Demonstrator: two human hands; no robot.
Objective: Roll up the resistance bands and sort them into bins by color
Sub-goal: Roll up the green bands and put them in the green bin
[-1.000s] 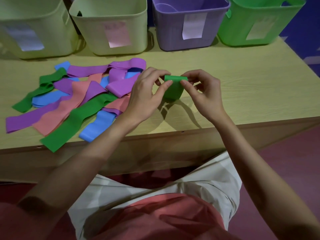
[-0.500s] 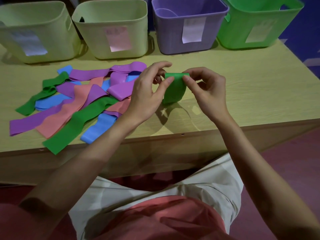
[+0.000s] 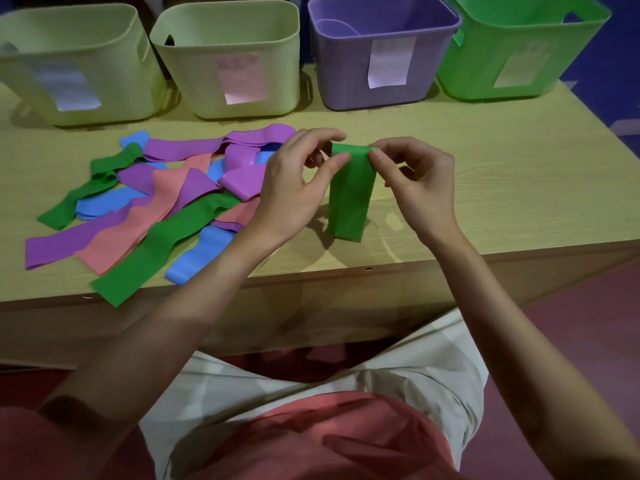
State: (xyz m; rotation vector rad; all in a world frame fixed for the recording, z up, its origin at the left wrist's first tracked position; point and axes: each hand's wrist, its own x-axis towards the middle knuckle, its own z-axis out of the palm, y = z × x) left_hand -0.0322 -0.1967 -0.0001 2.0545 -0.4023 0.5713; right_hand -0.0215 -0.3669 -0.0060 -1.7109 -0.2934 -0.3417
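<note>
Pale wood-grain table (image 3: 485, 188), both hands pinching flat green band (image 3: 350, 195)

A coral-red top (image 3: 311, 441) is worn over pale beige shorts (image 3: 346, 386); both forearms are left bare, with no sleeves seen.

**Non-task items in view**

A light wood-grain table (image 3: 485, 188) is seen spanning the frame, its front edge (image 3: 346, 271) marked by small holes. Dark red flooring (image 3: 588, 323) is visible below and to the right. A blue wall surface (image 3: 616, 46) is noted at upper right. Pale shorts (image 3: 398, 379) and a coral-red shirt (image 3: 311, 438) are observed at the bottom.
</note>
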